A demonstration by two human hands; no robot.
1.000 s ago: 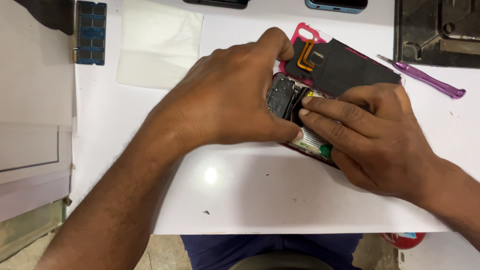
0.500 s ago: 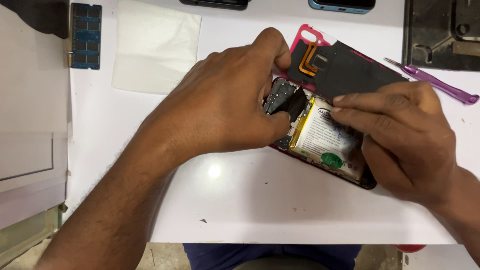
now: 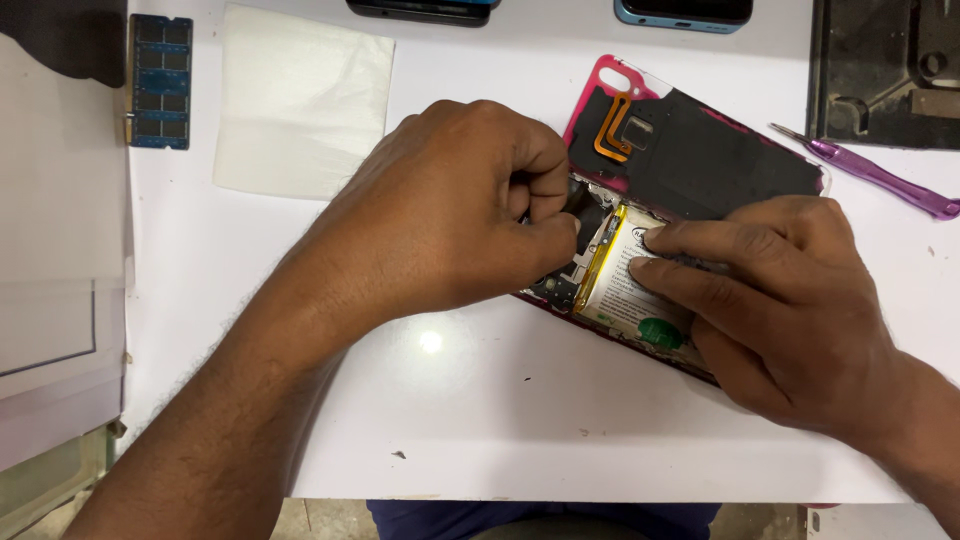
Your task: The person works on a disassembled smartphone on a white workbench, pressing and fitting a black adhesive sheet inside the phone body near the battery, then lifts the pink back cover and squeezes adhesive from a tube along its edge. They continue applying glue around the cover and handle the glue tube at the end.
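Note:
An opened phone lies on the white table, its battery and inner boards exposed. My left hand covers its upper end, thumb and fingers pinched on a small black part there. My right hand rests on the phone's lower half, fingertips pressing flat on the white-labelled battery. The phone's pink back cover, lined black inside with an orange flex strip, lies just behind the phone.
A purple plastic pry tool lies at the right, with a dark metal tray behind it. A white tissue and a blue memory module sit at the back left. Two phones lie along the far edge.
My right hand has slid down and right, uncovering the battery. My left hand's fingers have curled into a pinch at the phone's upper end.

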